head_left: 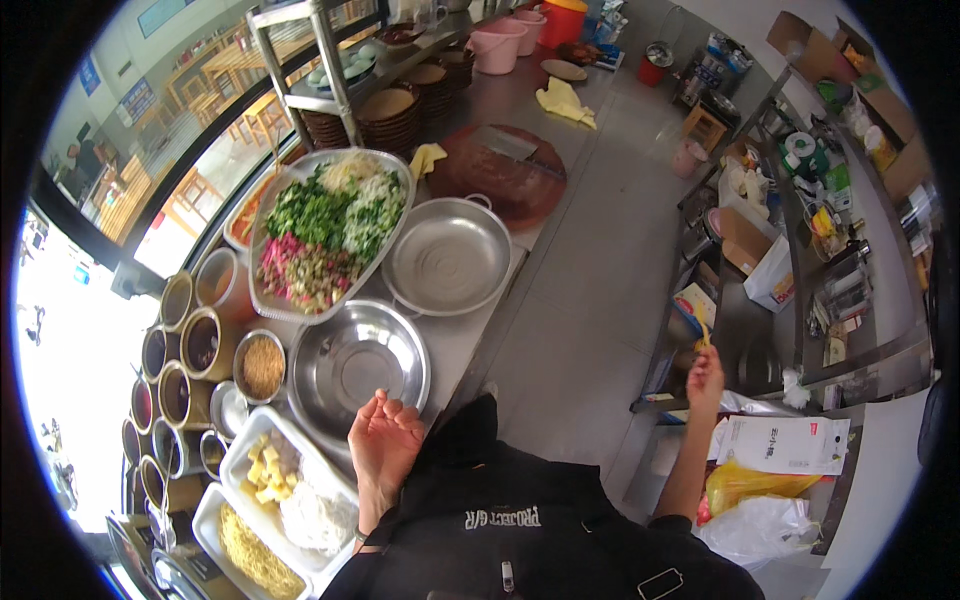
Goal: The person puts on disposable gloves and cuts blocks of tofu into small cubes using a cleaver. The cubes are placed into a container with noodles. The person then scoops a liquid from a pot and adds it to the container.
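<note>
My left hand (386, 439), palm up with loosely bent fingers, is over the near rim of an empty steel basin (358, 367); nothing shows in it. My right hand (705, 379) is out to the right beside the shelving, its fingers closed on a thin yellow strip (703, 328) I cannot identify. Beyond the basin are a shallow round metal pan (446, 256) and a large clear tray (406, 196) of chopped greens, pink and brown diced pieces and pale shreds. Left of my left hand, white tubs hold yellow cubes (268, 471), white noodles (319, 517) and thin yellow noodles (259, 553).
Seasoning containers (205, 343) crowd the counter's left, near a bowl of brown crumbs (262, 365). A cleaver (506, 142) lies on a round chopping board (480, 176), near stacked brown bowls (386, 112). Grey floor (577, 285) separates the counter from cluttered shelves (765, 330). Bags (757, 525) lie at right.
</note>
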Motion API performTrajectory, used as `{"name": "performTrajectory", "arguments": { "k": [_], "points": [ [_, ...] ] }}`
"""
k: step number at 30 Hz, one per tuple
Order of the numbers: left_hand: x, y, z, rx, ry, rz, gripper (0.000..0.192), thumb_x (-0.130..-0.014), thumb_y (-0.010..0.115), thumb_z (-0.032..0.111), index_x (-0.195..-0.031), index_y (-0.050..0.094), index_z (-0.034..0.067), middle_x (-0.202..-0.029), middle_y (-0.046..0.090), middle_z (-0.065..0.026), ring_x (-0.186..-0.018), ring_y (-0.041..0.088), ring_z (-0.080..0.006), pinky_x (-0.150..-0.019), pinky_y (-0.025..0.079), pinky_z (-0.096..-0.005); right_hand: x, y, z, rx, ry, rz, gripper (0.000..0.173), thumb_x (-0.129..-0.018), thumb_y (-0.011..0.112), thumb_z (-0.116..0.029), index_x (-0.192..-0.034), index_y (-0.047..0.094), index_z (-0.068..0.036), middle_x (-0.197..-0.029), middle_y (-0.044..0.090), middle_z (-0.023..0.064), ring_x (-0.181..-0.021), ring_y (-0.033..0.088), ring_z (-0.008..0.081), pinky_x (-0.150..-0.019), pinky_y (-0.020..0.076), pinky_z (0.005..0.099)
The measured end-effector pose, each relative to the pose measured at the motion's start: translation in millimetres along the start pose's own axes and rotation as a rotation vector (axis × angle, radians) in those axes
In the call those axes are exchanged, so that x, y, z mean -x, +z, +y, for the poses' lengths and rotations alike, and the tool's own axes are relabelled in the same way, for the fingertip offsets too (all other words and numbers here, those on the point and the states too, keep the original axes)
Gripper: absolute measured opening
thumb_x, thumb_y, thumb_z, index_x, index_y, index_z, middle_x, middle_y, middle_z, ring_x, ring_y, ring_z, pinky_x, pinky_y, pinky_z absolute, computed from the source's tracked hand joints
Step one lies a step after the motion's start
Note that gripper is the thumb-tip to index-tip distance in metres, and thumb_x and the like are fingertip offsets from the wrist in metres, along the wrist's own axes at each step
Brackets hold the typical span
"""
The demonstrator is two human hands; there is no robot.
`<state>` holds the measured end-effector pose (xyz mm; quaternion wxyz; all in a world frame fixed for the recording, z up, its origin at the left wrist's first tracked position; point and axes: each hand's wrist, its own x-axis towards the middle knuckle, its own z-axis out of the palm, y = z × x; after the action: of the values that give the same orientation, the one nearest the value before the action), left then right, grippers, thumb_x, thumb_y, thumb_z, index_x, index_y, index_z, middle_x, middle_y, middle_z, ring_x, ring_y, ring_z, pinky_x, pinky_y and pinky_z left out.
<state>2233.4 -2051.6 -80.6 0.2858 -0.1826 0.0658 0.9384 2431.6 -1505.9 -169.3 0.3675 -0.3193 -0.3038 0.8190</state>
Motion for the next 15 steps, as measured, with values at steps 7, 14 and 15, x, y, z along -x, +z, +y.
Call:
{"name": "performTrajectory", "arguments": {
  "k": [7, 14, 15],
  "points": [
    [-97, 37, -18, 0.0, 0.062, 0.001, 0.013, -0.093, 0.05, 0.017, -0.093, 0.062, 0.01, -0.076, 0.059, 0.0003, -0.071, 0.049, -0.016, -0.068, 0.041, -0.0288, -50, 163, 89, 0.094, 0.213, -0.159, 0.021, -0.095, 0.057, -0.016, -0.115, 0.062, -0.012, -0.111, 0.067, 0.0047, -0.074, 0.064, 0.0089, -0.053, 0.0482, 0.0181],
    [-198, 76, -59, 0.033, -0.022, -0.011, 0.017, -0.094, 0.048, 0.018, -0.096, 0.063, 0.01, -0.078, 0.06, -0.0004, -0.072, 0.049, -0.0158, -0.069, 0.043, -0.0304, -100, 237, 118, -0.094, 0.535, -0.198, 0.008, -0.092, 0.062, -0.019, -0.098, 0.064, -0.014, -0.094, 0.069, 0.0029, -0.067, 0.059, 0.0094, -0.05, 0.0452, 0.0199],
    [-213, 81, -66, 0.015, -0.055, -0.021, 0.019, -0.094, 0.048, 0.018, -0.097, 0.065, 0.009, -0.079, 0.06, -0.0006, -0.072, 0.048, -0.0153, -0.069, 0.042, -0.0299, -107, 233, 117, -0.112, 0.567, -0.163, 0.007, -0.092, 0.062, -0.019, -0.097, 0.063, -0.014, -0.092, 0.069, 0.0024, -0.065, 0.058, 0.0094, -0.049, 0.0448, 0.0201]
  ]
}}
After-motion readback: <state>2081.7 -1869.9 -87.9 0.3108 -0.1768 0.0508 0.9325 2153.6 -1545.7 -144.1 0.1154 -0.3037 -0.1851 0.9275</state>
